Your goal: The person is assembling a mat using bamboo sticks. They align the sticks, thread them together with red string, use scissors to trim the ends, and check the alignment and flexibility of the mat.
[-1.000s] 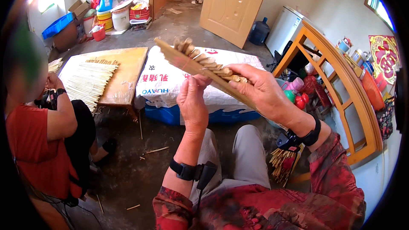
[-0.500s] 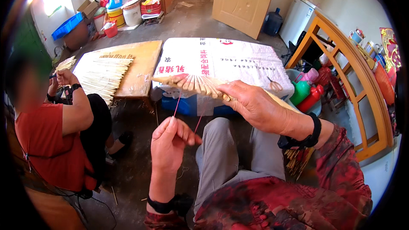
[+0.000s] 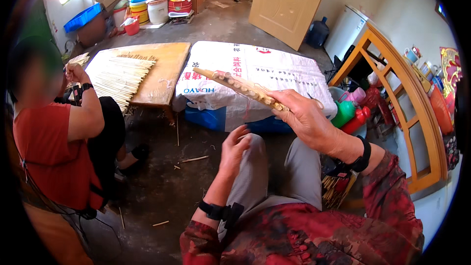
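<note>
A bundle of pale wooden sticks (image 3: 245, 88) is bound side by side with thread, and it slants above the sack-covered table. My right hand (image 3: 309, 122) grips its near right end, thumb on top and fingers underneath. Below the bundle, my left hand (image 3: 234, 151) is raised by my left knee with its fingers curled, their tips slightly blurred. A faint red thread (image 3: 247, 111) hangs from the bundle toward these fingers; the exact pinch is hard to make out.
A white printed sack (image 3: 289, 71) covers the table before me. On the wooden table (image 3: 164, 76) at left lies a spread of sticks (image 3: 120, 78); a co-worker in red (image 3: 54, 152) sits beside it. At right stand a wooden frame (image 3: 392, 88) and plastic bottles (image 3: 346, 113).
The stick bundle has turned from showing its fanned face to a narrower, slanted edge. My left hand has moved right and slightly up, closer to the bundle.
</note>
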